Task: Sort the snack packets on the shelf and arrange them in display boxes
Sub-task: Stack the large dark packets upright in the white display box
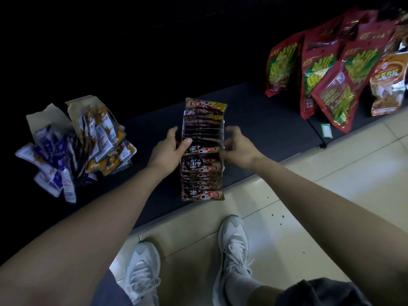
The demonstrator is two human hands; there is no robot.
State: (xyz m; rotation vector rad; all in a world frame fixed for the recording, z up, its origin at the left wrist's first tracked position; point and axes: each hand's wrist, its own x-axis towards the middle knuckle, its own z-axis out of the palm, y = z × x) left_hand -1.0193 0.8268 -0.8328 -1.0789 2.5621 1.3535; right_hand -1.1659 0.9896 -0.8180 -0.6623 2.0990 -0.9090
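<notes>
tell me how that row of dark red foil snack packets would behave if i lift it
Probably floppy: the row of dark red foil snack packets is loose overlapping sachets, so it would likely fan apart unless squeezed from both sides, where the left hand and right hand sit. The glossy film looks slippery. The thin, small sachets suggest light weight.

My left grip [170,151] holds the left side of a long row of dark red-brown foil snack packets [202,160], thumb pressed on one packet's face. My right grip [239,149] curls at the row's right edge, too blurred to tell whether it holds. The row lies on the dark low shelf [265,120]. Left of it sits a heap of purple, white and orange sachets [77,146]; far right lean large red-and-green foil bags [326,80]. My white laced sneakers [234,250] stand on the pale tiled floor [331,195].
</notes>
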